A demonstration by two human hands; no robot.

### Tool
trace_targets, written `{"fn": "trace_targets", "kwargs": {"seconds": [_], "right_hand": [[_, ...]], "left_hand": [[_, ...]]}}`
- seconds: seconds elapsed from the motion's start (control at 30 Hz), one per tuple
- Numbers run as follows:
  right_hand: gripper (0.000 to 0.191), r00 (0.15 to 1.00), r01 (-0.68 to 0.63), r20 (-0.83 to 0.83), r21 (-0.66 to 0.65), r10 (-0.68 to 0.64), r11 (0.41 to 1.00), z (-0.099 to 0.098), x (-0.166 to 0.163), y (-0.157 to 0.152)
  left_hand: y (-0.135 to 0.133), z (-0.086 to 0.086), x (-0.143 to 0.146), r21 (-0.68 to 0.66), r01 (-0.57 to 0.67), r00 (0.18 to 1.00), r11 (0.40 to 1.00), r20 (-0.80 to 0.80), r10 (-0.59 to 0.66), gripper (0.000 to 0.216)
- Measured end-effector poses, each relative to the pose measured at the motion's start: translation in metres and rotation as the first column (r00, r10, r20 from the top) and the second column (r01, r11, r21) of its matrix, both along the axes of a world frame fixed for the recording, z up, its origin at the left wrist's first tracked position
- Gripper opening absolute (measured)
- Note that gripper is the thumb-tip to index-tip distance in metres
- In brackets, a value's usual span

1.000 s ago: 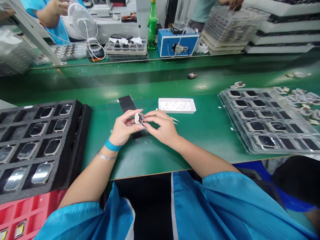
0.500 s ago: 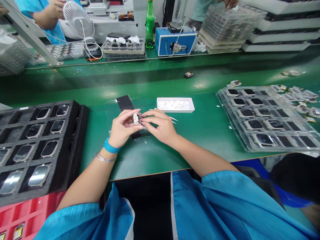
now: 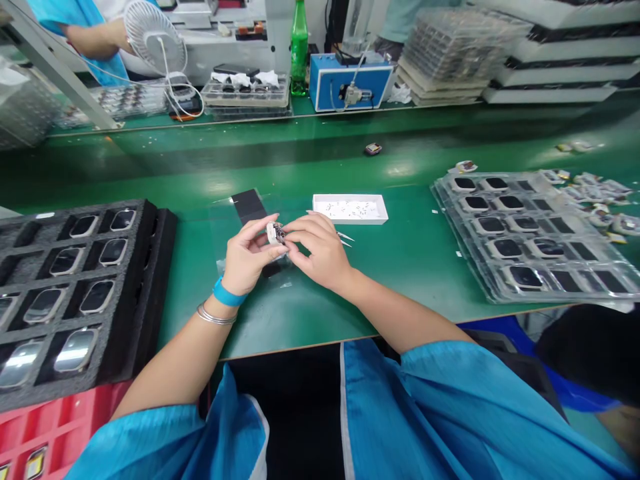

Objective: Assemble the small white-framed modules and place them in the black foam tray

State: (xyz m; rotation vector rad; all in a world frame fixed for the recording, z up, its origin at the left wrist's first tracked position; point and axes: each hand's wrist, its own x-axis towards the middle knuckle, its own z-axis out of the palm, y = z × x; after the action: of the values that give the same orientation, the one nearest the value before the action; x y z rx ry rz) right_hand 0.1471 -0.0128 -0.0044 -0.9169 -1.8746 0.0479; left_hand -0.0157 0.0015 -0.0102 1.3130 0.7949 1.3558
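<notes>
left hand (image 3: pixel 245 257) and right hand (image 3: pixel 320 253), fingers closed on small white-cased module (image 3: pixel 275 233), held above middle of green worktop (image 3: pixel 310 320); steel tweezers (image 3: pixel 345 239) just beside right hand; steady pinch, wrists low, seems best.

A box (image 3: pixel 350 221) lies between the foam tray (image 3: pixel 161 267) and plastic tray (image 3: pixel 480 267).
</notes>
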Motion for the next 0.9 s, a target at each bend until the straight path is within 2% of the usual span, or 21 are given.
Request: {"fn": "trace_targets", "kwargs": {"seconds": [0.1, 0.17, 0.3, 0.37, 0.43, 0.5, 0.57, 0.67, 0.73, 0.77, 0.87, 0.9], "right_hand": [[0.014, 0.998, 0.061, 0.008, -0.04, -0.061, 0.997, 0.007, 0.015, 0.008], [0.013, 0.984, 0.179, 0.001, -0.07, -0.18, 0.981, 0.011, 0.037, 0.019], [0.012, 0.903, 0.425, 0.043, -0.224, -0.427, 0.877, 0.011, 0.083, 0.043], [0.009, 0.898, 0.424, 0.024, -0.306, -0.439, 0.852, 0.009, 0.089, 0.047], [0.008, 0.939, 0.282, -0.075, -0.393, -0.336, 0.875, 0.007, 0.078, 0.044], [0.011, 0.962, 0.027, -0.228, -0.477, -0.153, 0.879, 0.005, 0.056, 0.035], [0.019, 0.917, -0.22, -0.399, -0.518, -0.006, 0.827, 0.003, 0.031, 0.024], [0.03, 0.793, -0.452, -0.608, -0.533, 0.048, 0.715, -0.001, 0.007, 0.012], [0.037, 0.716, -0.556, -0.698, -0.556, 0.017, 0.618, -0.002, 0.002, 0.01], [0.039, 0.687, -0.607, -0.726, -0.574, 0.0, 0.549, -0.003, 0.002, 0.01], [0.041, 0.637, -0.733, -0.77, -0.617, -0.031, 0.286, -0.003, 0.006, 0.012], [0.04, 0.628, -0.753, -0.777, -0.619, -0.04, 0.224, -0.003, 0.008, 0.013]], "left_hand": [[0.001, 0.004, 0.0, -0.153, 0.083, 0.992, 0.985, 0.111, -0.066, 0.057], [0.002, 0.007, -0.002, -0.233, 0.155, 0.977, 0.96, 0.182, -0.114, 0.057], [0.005, 0.009, -0.007, -0.292, 0.251, 0.951, 0.923, 0.254, -0.178, 0.054], [0.006, 0.009, -0.008, -0.302, 0.281, 0.943, 0.911, 0.264, -0.203, 0.053], [0.005, 0.009, -0.009, -0.312, 0.304, 0.938, 0.9, 0.263, -0.225, 0.054], [0.005, 0.009, -0.008, -0.325, 0.317, 0.935, 0.891, 0.263, -0.237, 0.055], [0.004, 0.01, -0.008, -0.33, 0.324, 0.933, 0.886, 0.264, -0.243, 0.055], [0.005, 0.01, -0.008, -0.328, 0.33, 0.929, 0.885, 0.281, -0.242, 0.054], [0.006, 0.011, -0.01, -0.324, 0.327, 0.924, 0.888, 0.307, -0.228, 0.054], [0.007, 0.011, -0.011, -0.322, 0.322, 0.922, 0.89, 0.32, -0.218, 0.054], [0.01, 0.011, -0.014, -0.319, 0.306, 0.92, 0.897, 0.34, -0.194, 0.054], [0.011, 0.011, -0.016, -0.317, 0.303, 0.922, 0.899, 0.337, -0.192, 0.054]]}}
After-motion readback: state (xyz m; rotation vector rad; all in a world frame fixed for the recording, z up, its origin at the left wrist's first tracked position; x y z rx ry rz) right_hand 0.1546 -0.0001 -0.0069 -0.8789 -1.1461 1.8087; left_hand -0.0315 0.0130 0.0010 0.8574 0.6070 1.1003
